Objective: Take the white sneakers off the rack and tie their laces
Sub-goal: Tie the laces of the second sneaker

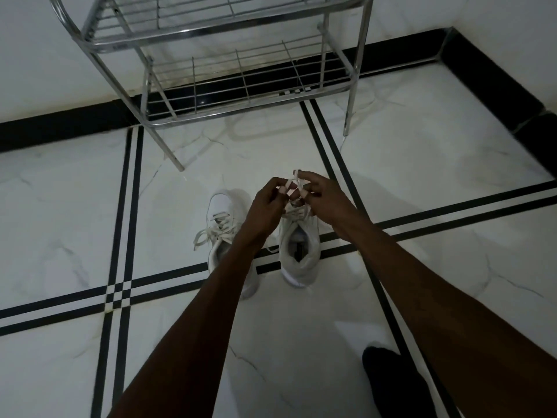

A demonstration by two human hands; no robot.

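Note:
Two white sneakers stand side by side on the tiled floor, toes pointing away from me. The left sneaker (221, 212) has its laces in a loose bow, and my left forearm crosses its heel. Above the tongue of the right sneaker (298, 254), my left hand (268, 203) and my right hand (324, 196) both pinch its white lace (297, 181). The lace is pulled up between my fingertips into a small loop. My hands hide the toe of the right sneaker.
A chrome wire shoe rack (211, 67) stands against the wall just beyond the sneakers, both shelves bare. The white marble floor has black stripe lines and a black skirting. A dark shape (388, 384), perhaps my foot, shows at the lower right.

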